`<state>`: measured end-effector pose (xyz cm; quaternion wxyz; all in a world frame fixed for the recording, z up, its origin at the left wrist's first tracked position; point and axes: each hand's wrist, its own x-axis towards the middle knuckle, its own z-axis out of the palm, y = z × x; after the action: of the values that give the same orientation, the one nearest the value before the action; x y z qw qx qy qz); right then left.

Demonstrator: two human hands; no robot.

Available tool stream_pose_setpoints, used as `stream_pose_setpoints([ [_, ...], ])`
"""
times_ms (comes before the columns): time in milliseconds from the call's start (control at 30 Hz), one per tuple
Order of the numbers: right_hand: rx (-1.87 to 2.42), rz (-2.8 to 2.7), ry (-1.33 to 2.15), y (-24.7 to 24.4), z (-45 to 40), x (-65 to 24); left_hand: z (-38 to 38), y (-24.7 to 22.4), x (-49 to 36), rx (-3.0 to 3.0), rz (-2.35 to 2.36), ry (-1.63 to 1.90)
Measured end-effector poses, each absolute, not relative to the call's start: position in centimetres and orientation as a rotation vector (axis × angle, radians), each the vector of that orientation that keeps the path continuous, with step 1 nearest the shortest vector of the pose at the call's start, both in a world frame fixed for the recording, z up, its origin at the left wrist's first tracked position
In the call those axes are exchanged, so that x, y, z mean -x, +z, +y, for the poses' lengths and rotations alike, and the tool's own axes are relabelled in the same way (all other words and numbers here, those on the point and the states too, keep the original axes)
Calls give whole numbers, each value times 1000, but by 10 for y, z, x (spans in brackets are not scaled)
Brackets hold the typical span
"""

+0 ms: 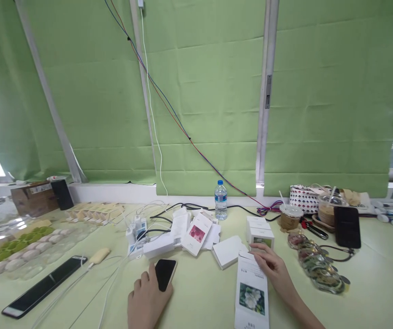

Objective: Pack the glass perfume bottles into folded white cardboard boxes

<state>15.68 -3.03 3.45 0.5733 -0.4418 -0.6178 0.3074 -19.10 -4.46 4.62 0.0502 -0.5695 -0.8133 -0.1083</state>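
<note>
My left hand [148,297] is closed around a small smartphone [165,274] with a dark screen, low over the table. My right hand [270,265] has its fingers at the top end of a flattened white carton [251,292] printed with a white flower and small text. Its thumb side is against the carton's upper right edge. Just beyond lie a plain white box [229,251] and a small stack of white boxes [260,230]. Left of these, a white carton with a pink flower picture [197,234] rests on other white cartons [181,226].
A water bottle [220,201] stands at the back near power cables. On the left are a long dark device [45,288], white charging cables [110,274] and egg-shaped items in trays [39,249]. To the right are wrapped round items [323,269], a propped phone [347,227] and drink cups [290,215].
</note>
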Motion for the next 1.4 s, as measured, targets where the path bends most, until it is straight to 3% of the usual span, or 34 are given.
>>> stream_pose_setpoints([
  [500,1033,-1456,712,35,-31,-158,-38,39,199,1772,-2557,-531],
  [767,1046,-1469,693,35,-32,-158,-34,26,274,2015,-2683,-1675],
  [900,1046,-1473,699,34,-32,-159,-37,32,289,2073,-2683,-2011],
  [1400,1047,-1454,726,31,-30,-160,-30,30,296,2117,-2673,-2023],
])
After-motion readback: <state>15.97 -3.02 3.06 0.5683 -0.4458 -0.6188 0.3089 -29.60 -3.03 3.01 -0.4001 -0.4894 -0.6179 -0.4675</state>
